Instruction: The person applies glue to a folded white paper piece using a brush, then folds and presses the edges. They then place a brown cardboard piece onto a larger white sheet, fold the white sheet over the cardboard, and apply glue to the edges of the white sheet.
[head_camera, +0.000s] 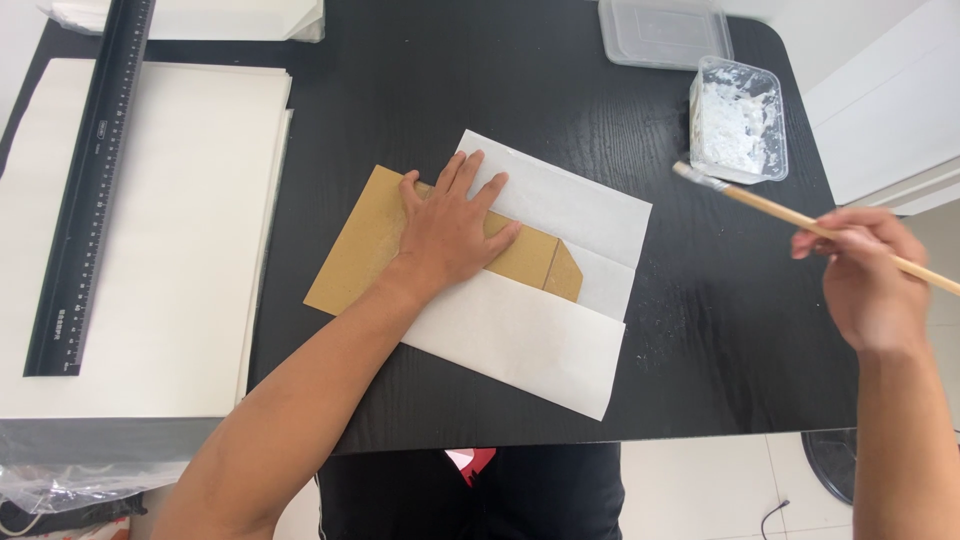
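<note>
L hand (452, 232) lies flat, open, pinning brown card (365, 240) on white paper (520, 335) beneath it; R hand (868, 275) grips brush (790, 212) near paste tub (740, 120) — gluing step w/ brush loaded, needs even strokes.

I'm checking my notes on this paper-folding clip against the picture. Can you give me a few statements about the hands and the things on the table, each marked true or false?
1. The left hand presses flat on the brown card. True.
2. The right hand holds a pair of scissors. False: it holds a wooden brush.
3. The tub of white paste stands open. True.
4. The black ruler lies on the folded white sheet. False: it lies on the paper stack at the left.
</note>
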